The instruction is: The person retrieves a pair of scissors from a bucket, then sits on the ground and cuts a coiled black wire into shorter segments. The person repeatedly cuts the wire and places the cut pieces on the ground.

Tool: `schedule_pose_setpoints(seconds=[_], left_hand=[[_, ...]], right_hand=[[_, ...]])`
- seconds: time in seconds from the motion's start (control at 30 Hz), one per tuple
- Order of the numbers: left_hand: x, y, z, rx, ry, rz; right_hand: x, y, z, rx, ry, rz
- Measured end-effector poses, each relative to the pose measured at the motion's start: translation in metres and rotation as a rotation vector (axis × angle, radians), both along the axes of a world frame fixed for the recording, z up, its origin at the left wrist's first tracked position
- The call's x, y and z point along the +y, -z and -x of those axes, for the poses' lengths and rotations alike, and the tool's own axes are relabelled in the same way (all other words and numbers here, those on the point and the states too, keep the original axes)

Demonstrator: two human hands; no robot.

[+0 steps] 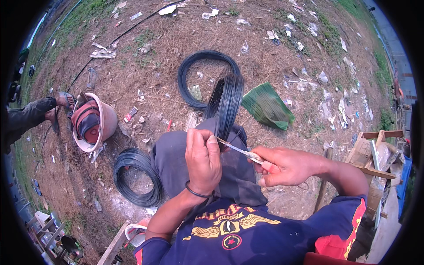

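My left hand [203, 162], with a black band at the wrist, is closed around the near end of a bundle of dark thin wire [228, 102] above my lap. In my right hand [281, 165] is a slim metal tool [241, 151] with a light handle; it looks like a knife or a file, and I cannot tell which. Its tip meets the wire bundle beside my left thumb. Beyond my knees a large coil of dark wire [184, 81] lies on the ground, partly behind the bundle. A second wire coil [122, 172] lies left of my knee.
A pink bucket [111, 122] with a red and dark bag stands at the left, next to another person's feet [66, 101]. A piece of banana leaf [268, 106] lies beyond my right hand. Wooden boards [374, 169] stand at the right; a white bucket [135, 232] is near my left elbow. Litter dots the dry grass.
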State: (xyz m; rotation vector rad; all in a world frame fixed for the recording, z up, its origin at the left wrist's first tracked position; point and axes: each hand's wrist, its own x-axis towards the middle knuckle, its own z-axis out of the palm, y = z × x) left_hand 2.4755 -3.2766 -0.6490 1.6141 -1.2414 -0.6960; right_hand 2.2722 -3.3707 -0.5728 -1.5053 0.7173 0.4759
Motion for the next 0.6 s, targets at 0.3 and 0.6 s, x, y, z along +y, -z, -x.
schedule_pose_setpoints(seconds=[0.3,0.6], left_hand=[[0.006,0.016,0.003,0.613,-0.015,0.038],[0.009,0.016,0.005,0.578,0.017,0.017]], right_hand=[[-0.009,0.004,-0.008,0.138,-0.047,-0.02],[-0.017,0.006,-0.016,0.127,-0.073,-0.023]])
